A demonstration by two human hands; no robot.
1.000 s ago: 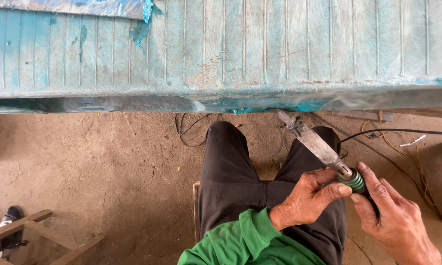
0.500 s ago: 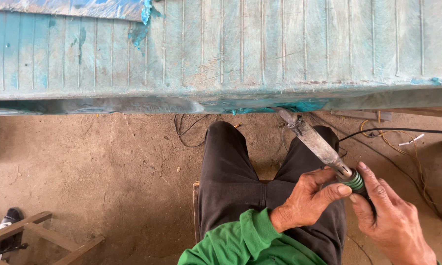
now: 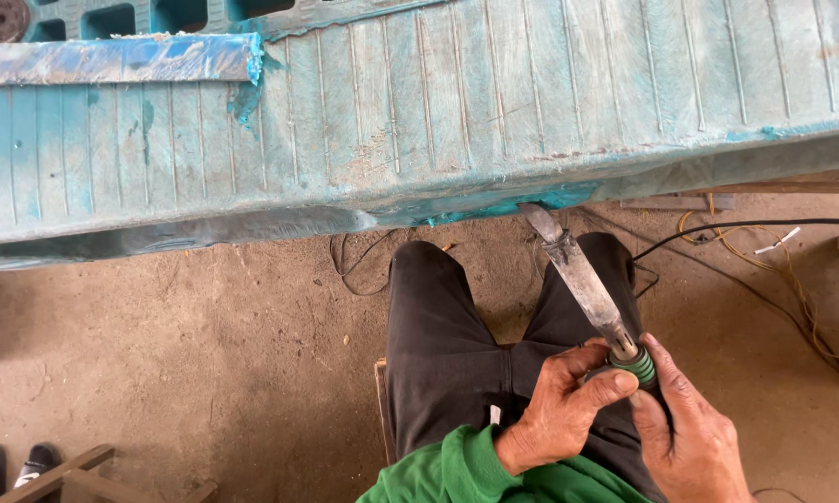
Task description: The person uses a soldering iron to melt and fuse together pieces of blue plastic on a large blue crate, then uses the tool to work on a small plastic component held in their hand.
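Note:
A long metal tool [image 3: 582, 279] with a flat grey blade and a green ribbed collar points up toward the lower edge of a worn teal plastic panel [image 3: 438, 112]. Its tip sits just below a cracked spot on that edge. My right hand [image 3: 689, 438] wraps the dark handle below the collar. My left hand [image 3: 564, 410], in a green sleeve, pinches the shaft at the collar with thumb and fingers. Both hands rest over my lap in dark trousers [image 3: 457, 345].
A black cable [image 3: 745, 225] and yellow wires [image 3: 792, 279] lie on the dirt floor at right. A wooden frame [image 3: 65, 470] and a pair of black shoes [image 3: 9, 464] are at lower left. A torn blue strip [image 3: 112, 58] lies on the panel.
The view has tilted slightly; the panel edge sits a little higher in frame. Hands and tool hold nearly the same pose.

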